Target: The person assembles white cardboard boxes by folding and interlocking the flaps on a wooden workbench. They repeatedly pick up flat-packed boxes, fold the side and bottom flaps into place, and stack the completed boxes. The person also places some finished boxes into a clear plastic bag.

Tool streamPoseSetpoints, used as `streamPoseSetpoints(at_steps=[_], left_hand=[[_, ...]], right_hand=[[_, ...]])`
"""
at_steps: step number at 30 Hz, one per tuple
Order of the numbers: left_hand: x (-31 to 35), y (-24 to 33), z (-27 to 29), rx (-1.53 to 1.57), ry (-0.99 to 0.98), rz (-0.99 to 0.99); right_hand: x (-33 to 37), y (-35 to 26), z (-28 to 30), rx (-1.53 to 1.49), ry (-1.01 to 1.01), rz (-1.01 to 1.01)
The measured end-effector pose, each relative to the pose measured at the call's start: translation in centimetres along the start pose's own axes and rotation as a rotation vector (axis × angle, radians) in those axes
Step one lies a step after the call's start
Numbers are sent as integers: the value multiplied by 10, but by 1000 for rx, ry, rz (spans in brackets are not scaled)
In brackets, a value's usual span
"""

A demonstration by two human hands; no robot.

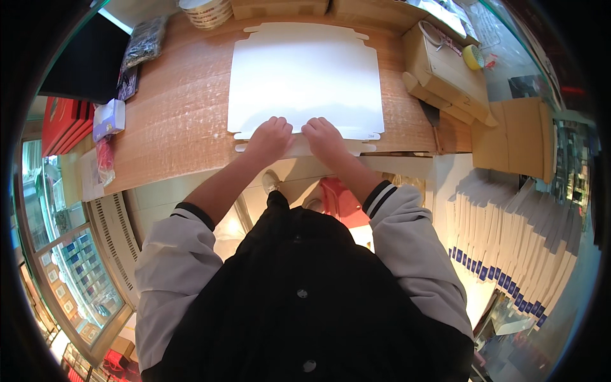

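A large white cardboard box blank [305,79] with notched tabs at its corners lies flat on the wooden table. My left hand [273,137] is closed over its near edge, left of the middle, fingers curled with the knuckles up. Just to the right, my right hand [323,135] grips the same edge in a like way. A small gap parts the two hands. Between and beside them, a narrow strip of the blank is bent along the near edge. My fingertips and thumbs are mostly hidden.
Brown cardboard boxes [439,70] stand at the right, with a yellow tape roll [473,57] on top. A dark blade-like piece [430,114] lies beside them. Left are a tissue pack [109,120] and a plastic-wrapped bundle [145,41]. White flat boxes [509,235] are stacked at lower right.
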State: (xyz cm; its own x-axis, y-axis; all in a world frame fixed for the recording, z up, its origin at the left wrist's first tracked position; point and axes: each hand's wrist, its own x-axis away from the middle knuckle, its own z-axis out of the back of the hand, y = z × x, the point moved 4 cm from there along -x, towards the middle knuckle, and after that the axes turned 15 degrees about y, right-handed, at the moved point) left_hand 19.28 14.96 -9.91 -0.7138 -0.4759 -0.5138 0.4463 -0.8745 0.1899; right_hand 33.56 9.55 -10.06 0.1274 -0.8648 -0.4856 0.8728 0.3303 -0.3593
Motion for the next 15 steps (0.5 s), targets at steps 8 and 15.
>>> streamPoseSetpoints(at_steps=[8, 15], left_hand=[[1, -44, 1, 1, -287, 345], [-29, -23, -8, -13, -288, 224]], right_hand=[[30, 74, 47, 44, -209, -384], [-5, 74, 41, 329, -307, -335]])
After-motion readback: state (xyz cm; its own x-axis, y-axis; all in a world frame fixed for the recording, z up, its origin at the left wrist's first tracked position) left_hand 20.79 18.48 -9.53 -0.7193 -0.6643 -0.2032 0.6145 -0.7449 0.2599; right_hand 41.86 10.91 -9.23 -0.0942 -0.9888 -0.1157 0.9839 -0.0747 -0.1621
